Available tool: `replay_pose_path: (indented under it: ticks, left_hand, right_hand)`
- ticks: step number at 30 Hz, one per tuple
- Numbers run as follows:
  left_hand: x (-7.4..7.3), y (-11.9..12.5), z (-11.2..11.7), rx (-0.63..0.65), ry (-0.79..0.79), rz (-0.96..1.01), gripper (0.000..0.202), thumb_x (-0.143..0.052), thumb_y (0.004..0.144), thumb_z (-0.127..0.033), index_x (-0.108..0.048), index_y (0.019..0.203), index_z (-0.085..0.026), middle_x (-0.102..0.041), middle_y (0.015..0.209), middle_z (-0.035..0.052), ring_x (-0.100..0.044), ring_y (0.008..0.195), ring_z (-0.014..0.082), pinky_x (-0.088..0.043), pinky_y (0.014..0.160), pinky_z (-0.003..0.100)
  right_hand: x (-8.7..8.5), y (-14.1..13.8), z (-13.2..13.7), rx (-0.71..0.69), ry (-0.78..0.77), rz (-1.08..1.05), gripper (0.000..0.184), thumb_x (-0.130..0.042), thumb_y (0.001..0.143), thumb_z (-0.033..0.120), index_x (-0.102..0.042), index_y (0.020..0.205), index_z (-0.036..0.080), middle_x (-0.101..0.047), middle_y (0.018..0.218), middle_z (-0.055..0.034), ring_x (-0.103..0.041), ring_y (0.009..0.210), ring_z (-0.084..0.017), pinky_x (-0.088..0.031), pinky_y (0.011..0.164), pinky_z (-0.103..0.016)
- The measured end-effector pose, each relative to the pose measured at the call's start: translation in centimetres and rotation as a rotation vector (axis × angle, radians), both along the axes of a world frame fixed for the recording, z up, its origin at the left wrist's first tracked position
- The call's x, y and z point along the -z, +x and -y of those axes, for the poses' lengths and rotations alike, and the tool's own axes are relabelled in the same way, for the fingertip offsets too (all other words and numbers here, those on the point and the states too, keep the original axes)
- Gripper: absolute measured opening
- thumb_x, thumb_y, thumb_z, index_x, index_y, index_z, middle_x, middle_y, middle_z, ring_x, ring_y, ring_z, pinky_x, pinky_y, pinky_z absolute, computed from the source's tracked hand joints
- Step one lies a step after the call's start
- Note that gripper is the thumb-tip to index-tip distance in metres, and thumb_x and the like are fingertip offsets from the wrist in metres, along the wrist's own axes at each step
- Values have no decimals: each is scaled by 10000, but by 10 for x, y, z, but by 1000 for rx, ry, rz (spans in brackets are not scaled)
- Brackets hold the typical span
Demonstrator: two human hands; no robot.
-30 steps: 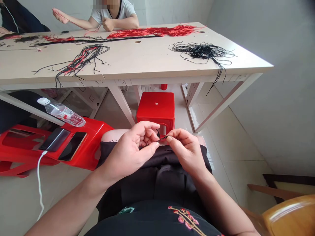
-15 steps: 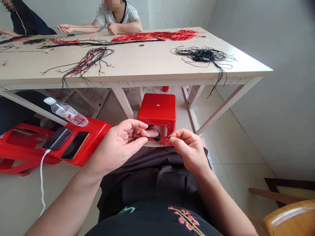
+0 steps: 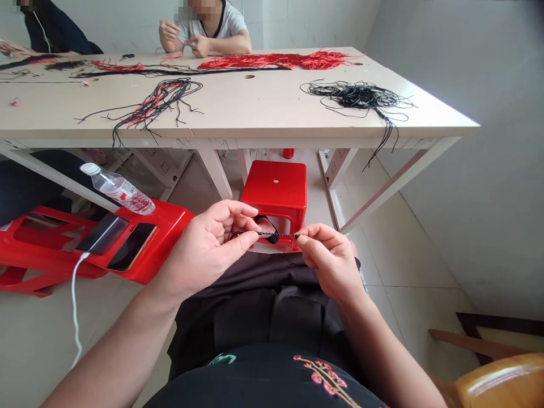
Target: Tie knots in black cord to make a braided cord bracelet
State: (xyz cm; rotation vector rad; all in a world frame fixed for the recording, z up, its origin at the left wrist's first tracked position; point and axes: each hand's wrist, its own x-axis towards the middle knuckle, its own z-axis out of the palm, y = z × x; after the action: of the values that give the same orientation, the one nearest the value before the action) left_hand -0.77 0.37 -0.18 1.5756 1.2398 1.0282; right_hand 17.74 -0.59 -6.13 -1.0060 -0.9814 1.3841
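Observation:
A short black twisted cord (image 3: 278, 234) is stretched level between my two hands, above my lap. My left hand (image 3: 216, 241) pinches its left end between thumb and fingers; some loose strands curl behind the fingertips. At the right end, my right hand (image 3: 325, 252) grips the cord between thumb and forefinger, the other fingers curled in. The cord's ends inside both hands are hidden. Beyond the hands stands a red stool (image 3: 275, 184).
On the long table (image 3: 250, 113) lie a black cord tangle (image 3: 359, 95), a black-and-red cord bundle (image 3: 159, 102) and red cords (image 3: 276, 60). A co-worker (image 3: 216, 34) sits opposite. At left, a water bottle (image 3: 121, 190) and phones (image 3: 131, 246) rest on a red stool (image 3: 174, 218).
My hands keep the cord taut in nearly the same pose. The whole view has shifted slightly. Across the table, the co-worker's outstretched hand has come in closer to their other hand.

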Motion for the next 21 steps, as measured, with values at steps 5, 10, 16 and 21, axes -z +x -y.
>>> replay_pose_path:
  ticks: [5,10,16,21]
  left_hand:
    - [-1,2,0,-5,6,10,211,-657,712,-161,-619,914,-210,-641,786,17,-640,750,142,-552,711,265]
    - [-2,5,0,10,-4,25,212,-648,711,-134,-616,905,-213,-642,788,8,-643,754,130,-550,723,251]
    - [0,4,-1,12,-9,21,221,-640,714,-118,-614,907,-223,-637,793,-10,-636,756,106,-531,715,208]
    - [1,3,-1,8,-4,9,232,-639,715,-124,-615,919,-231,-641,807,-11,-637,761,116,-532,725,230]
  right_hand:
    - [0,0,0,-17,9,-9,176,-653,726,326,-574,690,172,-410,508,61,-294,446,-52,-237,420,-202]
    - [-1,1,0,-23,6,-7,176,-653,722,326,-572,683,174,-411,505,61,-307,451,-56,-245,427,-205]
    - [-2,2,1,-24,11,-5,160,-634,745,298,-567,675,170,-400,510,69,-265,448,-44,-237,436,-203]
    - [-4,2,0,-31,18,30,153,-626,742,291,-563,671,171,-400,507,69,-269,448,-46,-236,432,-204]
